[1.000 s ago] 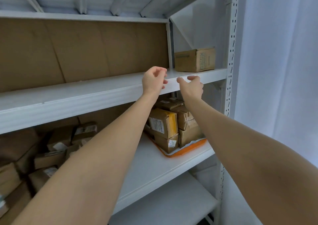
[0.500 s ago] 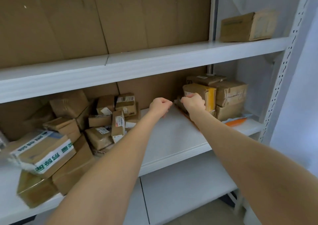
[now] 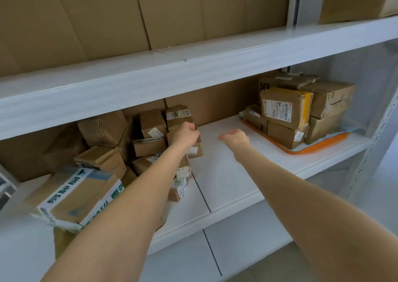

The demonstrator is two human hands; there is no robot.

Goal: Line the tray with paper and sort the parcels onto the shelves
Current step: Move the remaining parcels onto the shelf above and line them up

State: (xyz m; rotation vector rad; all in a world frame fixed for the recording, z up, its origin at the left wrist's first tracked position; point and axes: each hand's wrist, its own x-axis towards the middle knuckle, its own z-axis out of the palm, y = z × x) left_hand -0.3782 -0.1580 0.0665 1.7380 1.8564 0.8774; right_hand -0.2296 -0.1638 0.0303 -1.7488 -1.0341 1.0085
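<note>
Now the right grip (image 3: 234, 138) is curled empty, I cannot tell for the left grip (image 3: 186, 134), and a tug could topple the pile (image 3: 150, 124).

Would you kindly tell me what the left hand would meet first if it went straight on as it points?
Probably the small labelled parcel at the right edge of the parcel pile, just beyond the left hand; depth is unclear, so they may already touch.

Slim bare forearms (image 3: 137, 197), bare left hand (image 3: 187, 133) and right hand (image 3: 236, 138)
</note>
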